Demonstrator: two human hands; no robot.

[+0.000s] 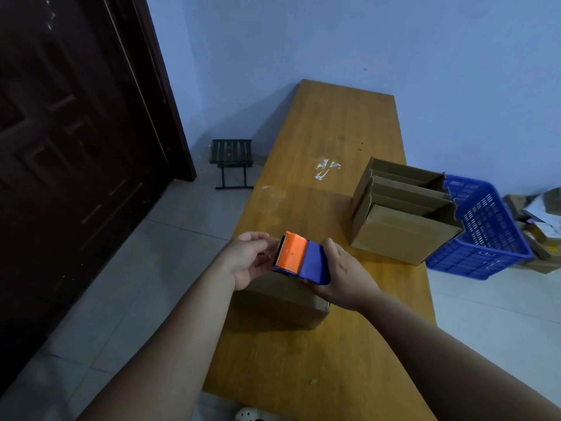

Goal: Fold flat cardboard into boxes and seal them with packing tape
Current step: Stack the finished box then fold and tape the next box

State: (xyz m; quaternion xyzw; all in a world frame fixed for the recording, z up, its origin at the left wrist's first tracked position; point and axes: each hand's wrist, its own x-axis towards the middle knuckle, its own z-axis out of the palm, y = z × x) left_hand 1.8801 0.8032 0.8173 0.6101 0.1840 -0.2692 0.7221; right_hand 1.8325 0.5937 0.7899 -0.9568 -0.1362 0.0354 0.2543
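Note:
A blue and orange tape dispenser (pixel 300 258) hangs over a closed cardboard box (pixel 282 302) at the table's left edge. My right hand (pixel 343 275) grips the dispenser's blue body from the right. My left hand (pixel 250 259) is at the serrated orange end, fingers curled toward the cutter; whether it pinches the clear tape I cannot tell. The box is partly hidden under both hands.
A long wooden table (pixel 331 132) runs away from me. An open cardboard box (pixel 400 214) with flat cardboard standing in it sits at the right edge, beside a blue plastic crate (pixel 482 229). A small folding stool (pixel 232 162) stands on the tiled floor by a dark door (pixel 76 147).

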